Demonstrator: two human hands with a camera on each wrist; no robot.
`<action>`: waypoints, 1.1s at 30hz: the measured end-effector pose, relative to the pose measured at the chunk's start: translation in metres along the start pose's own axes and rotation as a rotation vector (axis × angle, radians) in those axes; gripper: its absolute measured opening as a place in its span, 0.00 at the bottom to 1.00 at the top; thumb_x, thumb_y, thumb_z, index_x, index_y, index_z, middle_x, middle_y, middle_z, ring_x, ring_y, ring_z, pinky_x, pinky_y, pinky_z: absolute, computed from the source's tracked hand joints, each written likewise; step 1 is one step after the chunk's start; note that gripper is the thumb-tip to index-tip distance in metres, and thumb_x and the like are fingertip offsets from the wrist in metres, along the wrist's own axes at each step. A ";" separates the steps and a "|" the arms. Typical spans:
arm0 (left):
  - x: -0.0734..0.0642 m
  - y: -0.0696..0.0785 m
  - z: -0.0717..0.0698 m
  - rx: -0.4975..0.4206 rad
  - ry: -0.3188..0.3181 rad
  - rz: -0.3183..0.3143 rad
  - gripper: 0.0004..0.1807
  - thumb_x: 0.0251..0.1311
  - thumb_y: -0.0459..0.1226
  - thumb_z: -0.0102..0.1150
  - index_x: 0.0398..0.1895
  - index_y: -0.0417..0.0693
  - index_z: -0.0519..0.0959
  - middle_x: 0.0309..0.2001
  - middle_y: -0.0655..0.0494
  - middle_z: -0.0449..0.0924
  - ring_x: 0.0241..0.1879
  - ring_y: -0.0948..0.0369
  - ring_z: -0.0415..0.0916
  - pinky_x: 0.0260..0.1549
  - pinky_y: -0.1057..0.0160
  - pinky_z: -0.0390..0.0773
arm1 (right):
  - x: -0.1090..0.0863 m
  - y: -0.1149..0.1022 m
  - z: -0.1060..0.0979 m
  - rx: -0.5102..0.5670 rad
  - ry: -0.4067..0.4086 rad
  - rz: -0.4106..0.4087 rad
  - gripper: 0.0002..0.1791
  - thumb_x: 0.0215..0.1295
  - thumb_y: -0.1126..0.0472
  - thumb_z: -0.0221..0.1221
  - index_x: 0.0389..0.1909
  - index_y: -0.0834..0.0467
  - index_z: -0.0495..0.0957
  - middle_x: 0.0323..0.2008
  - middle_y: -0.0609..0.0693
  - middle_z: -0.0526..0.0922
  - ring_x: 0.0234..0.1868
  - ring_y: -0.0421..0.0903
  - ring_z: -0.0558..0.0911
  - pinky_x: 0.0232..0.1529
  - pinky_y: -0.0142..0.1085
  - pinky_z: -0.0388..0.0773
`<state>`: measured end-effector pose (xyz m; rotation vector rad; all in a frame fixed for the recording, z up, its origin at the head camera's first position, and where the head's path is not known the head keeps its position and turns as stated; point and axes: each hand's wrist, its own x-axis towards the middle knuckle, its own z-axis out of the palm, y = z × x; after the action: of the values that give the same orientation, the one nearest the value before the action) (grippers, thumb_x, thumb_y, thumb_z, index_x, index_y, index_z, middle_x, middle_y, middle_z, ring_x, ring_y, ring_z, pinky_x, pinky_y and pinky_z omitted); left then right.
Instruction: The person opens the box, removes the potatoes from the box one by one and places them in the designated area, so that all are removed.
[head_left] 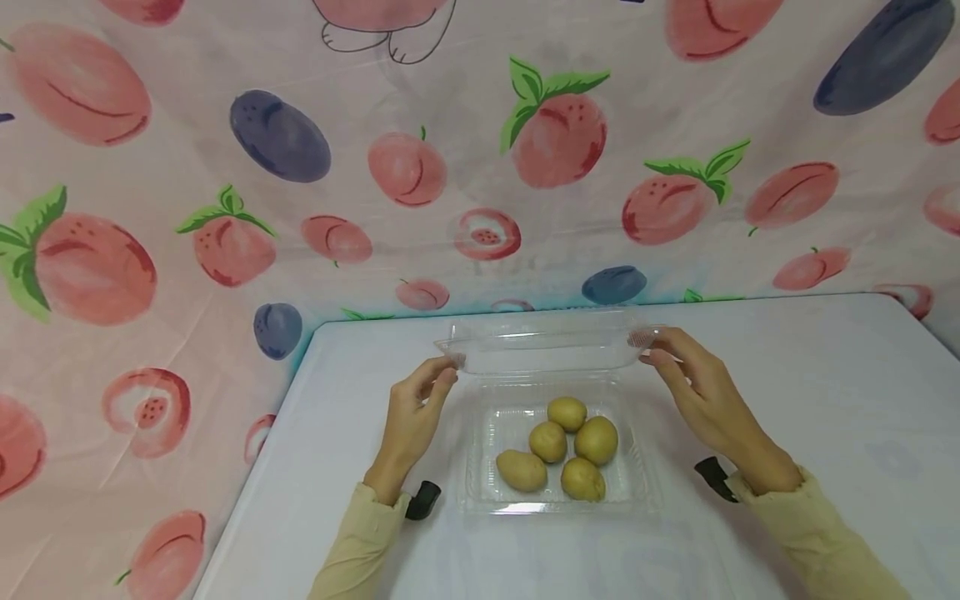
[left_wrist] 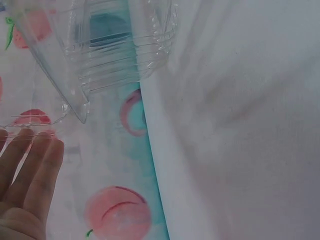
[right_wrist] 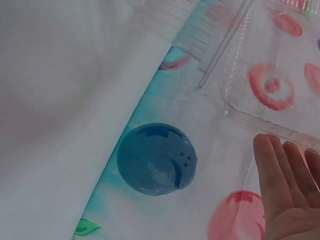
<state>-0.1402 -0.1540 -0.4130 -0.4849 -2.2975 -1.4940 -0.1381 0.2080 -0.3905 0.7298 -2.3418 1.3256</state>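
A clear plastic clamshell box (head_left: 480, 492) stands with its lid (head_left: 547, 358) raised at the back, tilted up from the base. Several yellowish potatoes (head_left: 549, 442) lie inside the base. At the lid's left corner, my left hand (head_left: 416, 408) pinches the edge, and the left wrist view shows its fingertips (left_wrist: 55, 145) at the rim. My right hand (head_left: 708, 400) pinches the right corner. In the right wrist view its long, nearly straight fingers (right_wrist: 272, 165) meet the lid's rim, while the thumb is outside that view.
The box rests on a white-covered table (head_left: 825, 400). Behind the table's back edge hangs a pale cloth (head_left: 465, 92) printed with peaches and plums. Black wrist pieces (head_left: 423, 500) sit at both cuffs.
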 end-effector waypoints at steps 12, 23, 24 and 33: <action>0.002 -0.009 0.004 0.011 -0.048 -0.074 0.17 0.72 0.41 0.55 0.59 0.45 0.78 0.53 0.51 0.84 0.56 0.56 0.80 0.53 0.55 0.82 | -0.002 0.009 0.004 -0.004 -0.049 0.114 0.14 0.77 0.66 0.48 0.59 0.62 0.72 0.53 0.53 0.79 0.53 0.32 0.76 0.53 0.16 0.71; -0.004 -0.016 0.007 0.009 -0.134 -0.126 0.24 0.68 0.38 0.60 0.67 0.48 0.71 0.58 0.44 0.80 0.56 0.51 0.80 0.50 0.48 0.83 | -0.002 0.009 0.006 -0.030 -0.085 0.159 0.22 0.78 0.62 0.49 0.69 0.57 0.65 0.59 0.54 0.78 0.61 0.46 0.75 0.55 0.15 0.66; -0.004 -0.017 0.007 0.000 -0.140 -0.135 0.25 0.68 0.36 0.61 0.67 0.48 0.71 0.59 0.43 0.79 0.56 0.50 0.80 0.50 0.47 0.83 | -0.002 0.009 0.006 -0.026 -0.087 0.160 0.23 0.78 0.62 0.50 0.70 0.58 0.64 0.60 0.55 0.78 0.61 0.48 0.75 0.55 0.15 0.66; -0.005 -0.009 0.008 -0.092 -0.201 -0.215 0.33 0.63 0.24 0.61 0.71 0.38 0.64 0.58 0.32 0.76 0.56 0.41 0.77 0.52 0.43 0.81 | -0.003 0.017 0.013 0.003 -0.113 0.148 0.33 0.70 0.66 0.60 0.72 0.63 0.58 0.62 0.59 0.73 0.59 0.58 0.76 0.54 0.17 0.72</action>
<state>-0.1404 -0.1502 -0.4255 -0.4428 -2.5109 -1.7295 -0.1464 0.2052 -0.4104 0.6592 -2.5261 1.3820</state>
